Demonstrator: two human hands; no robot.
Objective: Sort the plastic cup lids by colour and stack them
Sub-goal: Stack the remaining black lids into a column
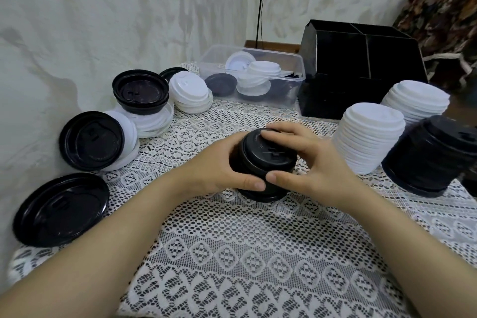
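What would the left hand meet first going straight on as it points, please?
The stack of black plastic lids that the left hand grips; beyond it, probably the black divided organiser box.

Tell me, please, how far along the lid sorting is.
Done: the near white stack, far white stack and tall black stack stand on the right. In hand: the left hand and right hand grip a short black stack at centre. Left: mixed lids lie loose by the left wall, and more sit in the tub.
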